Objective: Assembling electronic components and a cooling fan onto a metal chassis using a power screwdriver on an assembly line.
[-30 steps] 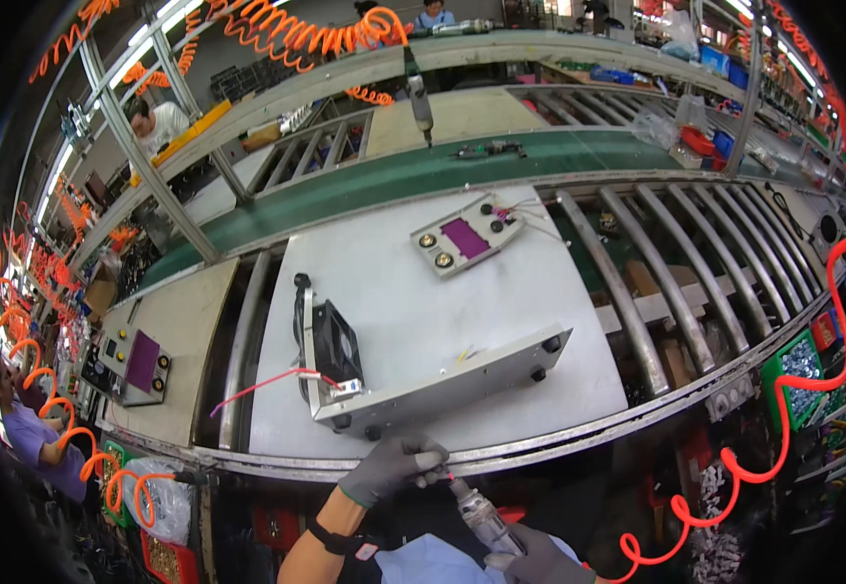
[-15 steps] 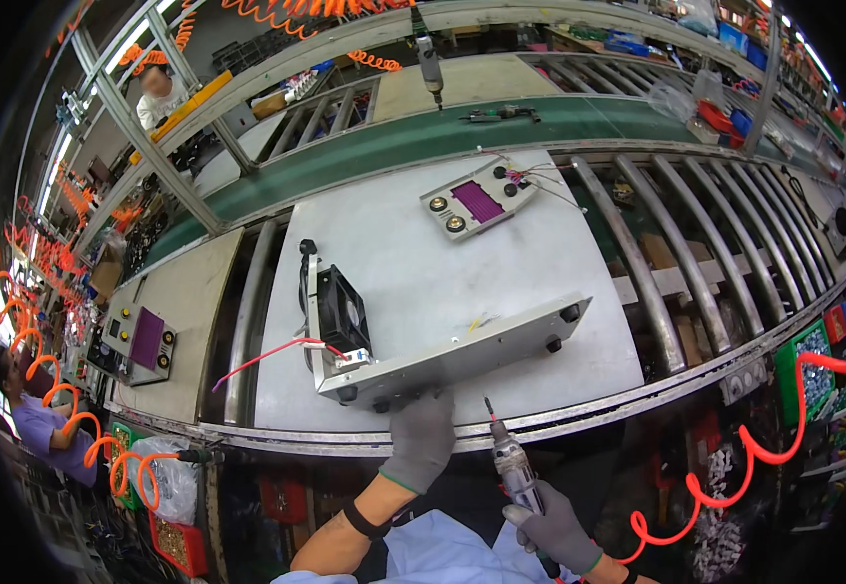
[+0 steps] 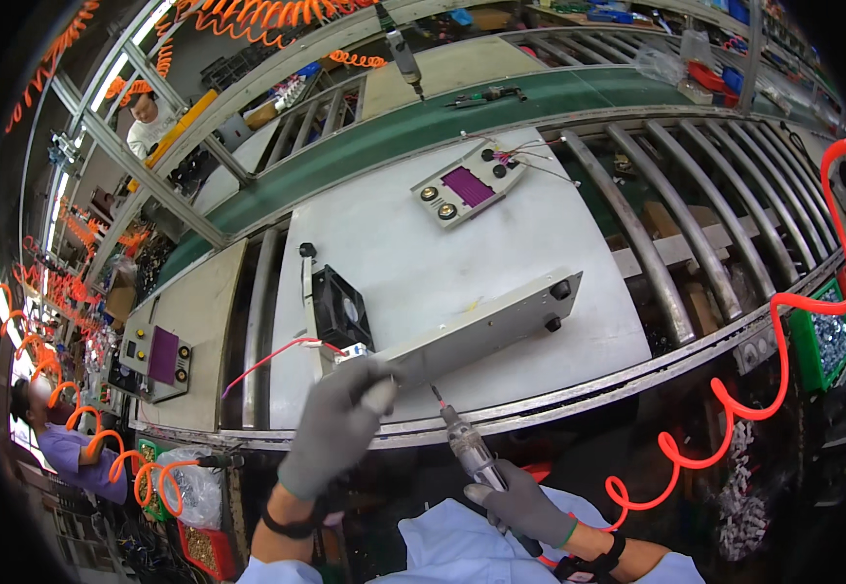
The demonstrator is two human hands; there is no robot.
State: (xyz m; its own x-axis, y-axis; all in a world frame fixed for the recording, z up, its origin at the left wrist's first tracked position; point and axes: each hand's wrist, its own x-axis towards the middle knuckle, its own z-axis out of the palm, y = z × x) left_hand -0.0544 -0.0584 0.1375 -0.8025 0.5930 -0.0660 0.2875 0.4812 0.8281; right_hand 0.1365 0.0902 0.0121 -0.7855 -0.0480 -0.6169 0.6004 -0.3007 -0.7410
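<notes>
A grey sheet-metal chassis stands on its edge on the white board, black feet facing me, with a black fan at its left end. My left hand, in a grey glove, is in front of the chassis's left part and hides some of it. Its fingers are curled together; whatever they hold is too small to make out. In my gloved right hand is a pneumatic screwdriver. The driver's bit points up at the chassis's lower side; whether it touches cannot be told.
Behind the chassis lies a front panel with a purple label, knobs and loose wires. Metal rollers run to the right. A red coiled air hose hangs at right. Another screwdriver hangs above the green belt. Co-workers are at left.
My left hand has come off the chassis's lower edge and moved left. My right hand has brought the screwdriver leftward, its bit closer to the chassis. The view has shifted slightly.
</notes>
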